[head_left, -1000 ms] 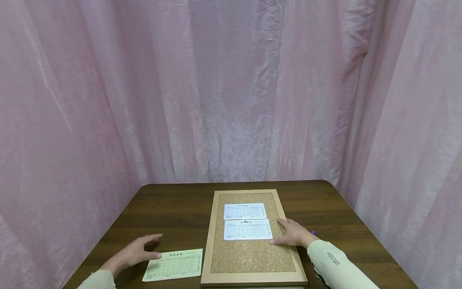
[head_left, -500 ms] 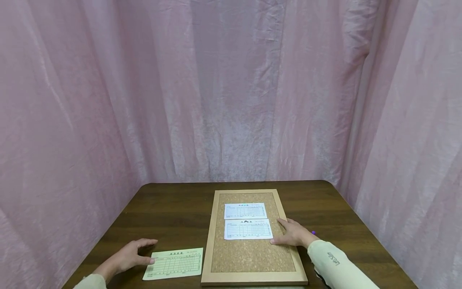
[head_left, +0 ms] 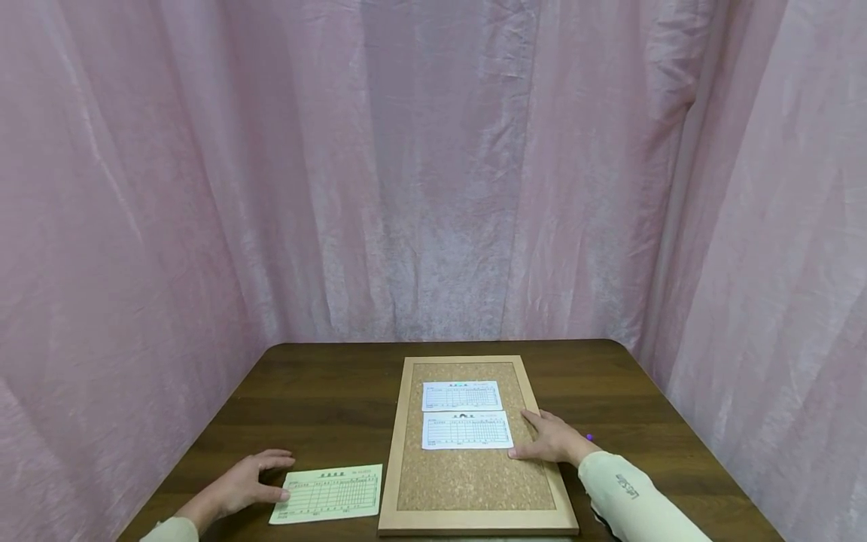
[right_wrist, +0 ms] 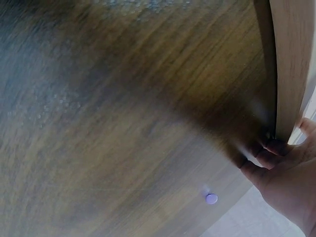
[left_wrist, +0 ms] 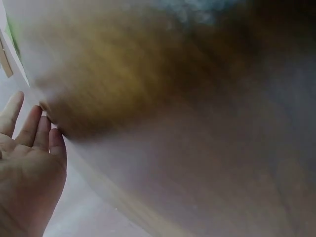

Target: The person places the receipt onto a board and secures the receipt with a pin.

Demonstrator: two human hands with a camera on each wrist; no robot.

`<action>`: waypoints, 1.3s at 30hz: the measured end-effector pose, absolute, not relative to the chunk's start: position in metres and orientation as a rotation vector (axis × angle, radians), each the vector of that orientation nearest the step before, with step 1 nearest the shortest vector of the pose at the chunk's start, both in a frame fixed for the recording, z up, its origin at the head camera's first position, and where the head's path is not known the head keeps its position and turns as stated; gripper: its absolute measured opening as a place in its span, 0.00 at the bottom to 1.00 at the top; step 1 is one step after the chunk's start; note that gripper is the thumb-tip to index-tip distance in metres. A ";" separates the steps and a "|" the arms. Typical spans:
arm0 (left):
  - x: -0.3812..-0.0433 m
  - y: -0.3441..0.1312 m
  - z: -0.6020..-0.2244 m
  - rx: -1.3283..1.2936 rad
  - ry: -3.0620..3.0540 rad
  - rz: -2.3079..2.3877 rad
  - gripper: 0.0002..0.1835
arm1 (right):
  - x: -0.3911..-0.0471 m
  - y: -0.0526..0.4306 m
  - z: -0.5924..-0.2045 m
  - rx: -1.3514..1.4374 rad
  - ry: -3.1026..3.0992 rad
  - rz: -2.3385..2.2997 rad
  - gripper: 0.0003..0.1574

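Note:
A green printed form [head_left: 328,494] lies on the table left of a wood-framed cork board [head_left: 470,482]. My left hand [head_left: 240,485] rests at the form's left edge, thumb tip on its margin and fingers spread over the table; the left wrist view shows the fingers extended. Two white printed forms, an upper one [head_left: 460,395] and a lower one [head_left: 467,433], lie one below the other on the cork. My right hand [head_left: 552,439] rests over the board's right frame, thumb and index fingertips reaching the cork. Its other fingers touch the table beside the frame [right_wrist: 291,64].
A small purple pushpin [right_wrist: 211,199] lies on the brown table [head_left: 318,391], right of the board and beside my right wrist. Small marks, one green and one dark, show at the white forms' top edges. Pink curtains [head_left: 440,188] hang behind and on both sides.
My left hand has drawn back to the left and slightly down, its thumb sliding from the green form's upper left part to its left edge. My right hand stays on the board.

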State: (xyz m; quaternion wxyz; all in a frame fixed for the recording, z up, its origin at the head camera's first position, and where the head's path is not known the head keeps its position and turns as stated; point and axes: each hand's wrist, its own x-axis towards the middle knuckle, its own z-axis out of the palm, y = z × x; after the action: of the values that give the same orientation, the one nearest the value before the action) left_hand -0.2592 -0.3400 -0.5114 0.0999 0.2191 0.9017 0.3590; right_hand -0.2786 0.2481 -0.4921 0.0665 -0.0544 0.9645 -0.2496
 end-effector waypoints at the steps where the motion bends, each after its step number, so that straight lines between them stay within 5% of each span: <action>1: -0.259 -0.340 -0.512 0.644 2.671 1.053 0.37 | -0.278 0.248 -0.492 -0.164 2.908 -0.753 0.66; 39: -0.264 -0.348 -0.519 0.419 2.648 1.052 0.35 | -0.278 0.248 -0.491 -0.209 2.944 -0.747 0.65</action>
State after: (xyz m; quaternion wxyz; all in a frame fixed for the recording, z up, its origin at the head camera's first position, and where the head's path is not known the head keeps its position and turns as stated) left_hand -0.2644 -0.3478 -0.5191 0.1303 0.1442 0.9117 0.3621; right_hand -0.2776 0.2477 -0.4914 0.0486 -0.0686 0.9659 -0.2450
